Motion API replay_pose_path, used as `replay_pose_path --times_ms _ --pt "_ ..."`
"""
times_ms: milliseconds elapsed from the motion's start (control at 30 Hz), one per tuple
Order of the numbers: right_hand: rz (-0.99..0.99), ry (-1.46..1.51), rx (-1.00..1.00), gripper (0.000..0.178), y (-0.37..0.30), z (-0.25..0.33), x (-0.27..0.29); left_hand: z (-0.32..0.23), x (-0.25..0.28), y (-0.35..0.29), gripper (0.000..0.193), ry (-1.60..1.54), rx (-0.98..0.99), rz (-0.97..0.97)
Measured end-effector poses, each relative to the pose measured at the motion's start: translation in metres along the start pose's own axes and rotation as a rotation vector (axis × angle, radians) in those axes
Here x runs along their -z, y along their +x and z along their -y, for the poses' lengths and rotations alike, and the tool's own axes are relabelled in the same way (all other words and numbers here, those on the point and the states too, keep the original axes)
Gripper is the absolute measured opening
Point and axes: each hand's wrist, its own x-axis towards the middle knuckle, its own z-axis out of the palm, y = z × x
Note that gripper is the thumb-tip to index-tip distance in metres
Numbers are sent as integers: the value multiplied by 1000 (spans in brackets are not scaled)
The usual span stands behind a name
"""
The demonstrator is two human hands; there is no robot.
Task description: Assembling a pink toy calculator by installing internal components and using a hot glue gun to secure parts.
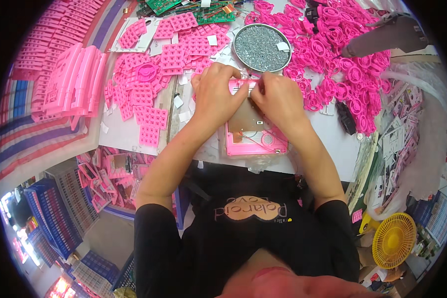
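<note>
On the table's near edge lies an open pink plastic casing with thin wires and a round speaker-like part inside. A flat brownish-gold plate covers its middle. My left hand is closed on the casing's far left part, its thumb pressed inward over it. My right hand bends over the far right part, fingers pinched together; what sits between them is hidden. Just beyond both hands stands a round metal tray full of small screws.
Pink button pads spread at the left, beside stacked pink shells. Pink ring-shaped parts heap at the right, under a dark grey tool-like arm. Green circuit boards lie at the back. A yellow fan stands lower right.
</note>
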Motion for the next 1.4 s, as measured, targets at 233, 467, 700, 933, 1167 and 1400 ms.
replay_pose_path --times_ms 233,467,700,933,1167,1400 --pt "-66 370 328 14 -31 -17 -1 1 -6 -5 14 -183 -7 -99" --pt "41 168 744 31 -34 -9 19 16 10 -8 10 -370 -229 80" --pt "-244 254 655 27 48 -32 9 1 13 -11 12 -218 -244 110" --pt "-13 169 743 16 64 -44 23 -1 7 -15 7 -217 -246 32" --pt "-219 -107 557 16 4 -33 29 -7 7 -15 6 -191 -170 61" --pt "-514 36 789 14 12 -27 18 -6 7 -15 9 -111 -285 39"
